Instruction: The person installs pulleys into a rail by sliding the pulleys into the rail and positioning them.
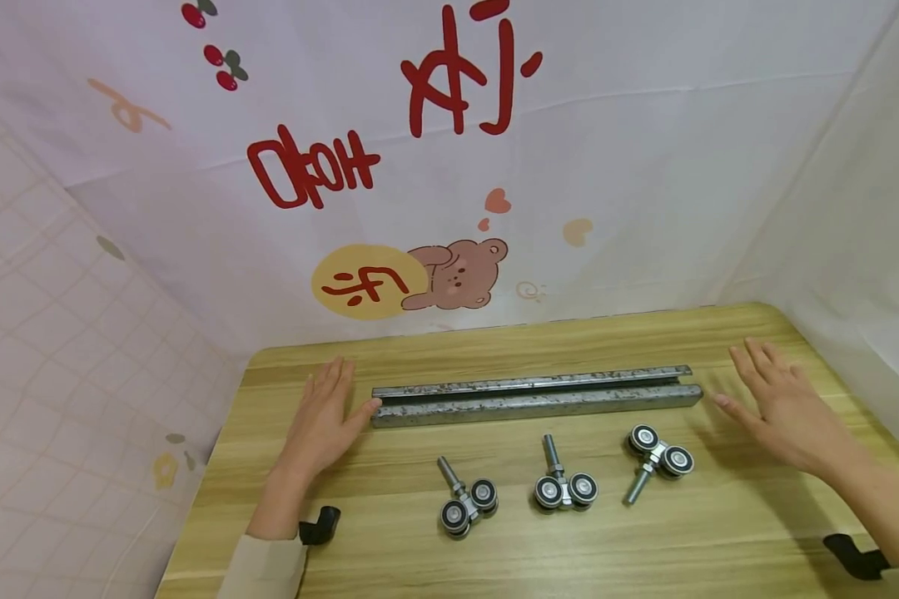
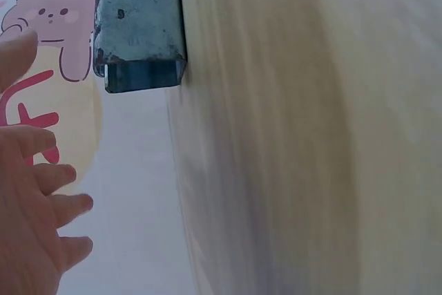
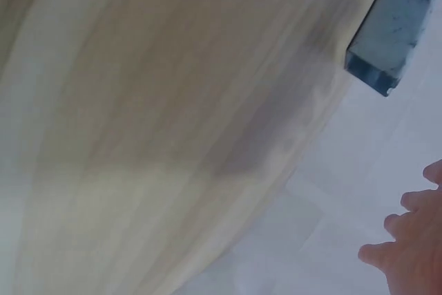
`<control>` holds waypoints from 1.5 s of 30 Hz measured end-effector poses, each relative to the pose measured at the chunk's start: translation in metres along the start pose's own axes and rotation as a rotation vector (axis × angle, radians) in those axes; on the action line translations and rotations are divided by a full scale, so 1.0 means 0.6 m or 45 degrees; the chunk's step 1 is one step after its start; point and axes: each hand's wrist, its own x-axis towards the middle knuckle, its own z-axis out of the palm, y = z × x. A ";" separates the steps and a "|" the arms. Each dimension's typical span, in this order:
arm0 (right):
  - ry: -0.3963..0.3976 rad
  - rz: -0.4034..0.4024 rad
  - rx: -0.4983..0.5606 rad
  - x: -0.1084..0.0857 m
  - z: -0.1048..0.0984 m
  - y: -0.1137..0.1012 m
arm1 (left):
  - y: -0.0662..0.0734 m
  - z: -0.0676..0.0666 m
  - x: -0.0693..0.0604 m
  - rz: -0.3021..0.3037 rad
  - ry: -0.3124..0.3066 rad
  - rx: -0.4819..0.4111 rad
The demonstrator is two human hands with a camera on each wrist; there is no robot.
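Observation:
A worn grey metal channel rail lies across the wooden table, its long slot facing up. At its left end is the left hand, fingers extended, holding nothing; the thumb tip is close to the rail's end, and contact is unclear. Beyond the right end, the right hand is spread with nothing in it. The left wrist view shows the rail's end above the left hand. In the right wrist view, the other rail end stands apart from the right hand.
Nearer than the rail lie three roller pieces with threaded bolts: one at left, one in the middle, one at right. The wooden table meets a printed white cloth behind, with cloth at both sides.

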 end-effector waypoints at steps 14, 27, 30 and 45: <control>-0.015 0.000 0.048 -0.014 -0.018 -0.049 | 0.030 0.008 0.014 -0.006 -0.029 -0.093; -0.026 -0.067 0.060 -0.014 -0.028 -0.108 | 0.043 0.018 0.023 0.011 -0.037 -0.112; 0.046 -0.149 0.040 -0.016 -0.024 -0.121 | 0.044 0.021 0.023 0.009 -0.045 -0.085; 0.212 -0.452 -0.006 -0.024 -0.008 -0.179 | 0.053 0.026 0.024 0.024 -0.103 -0.078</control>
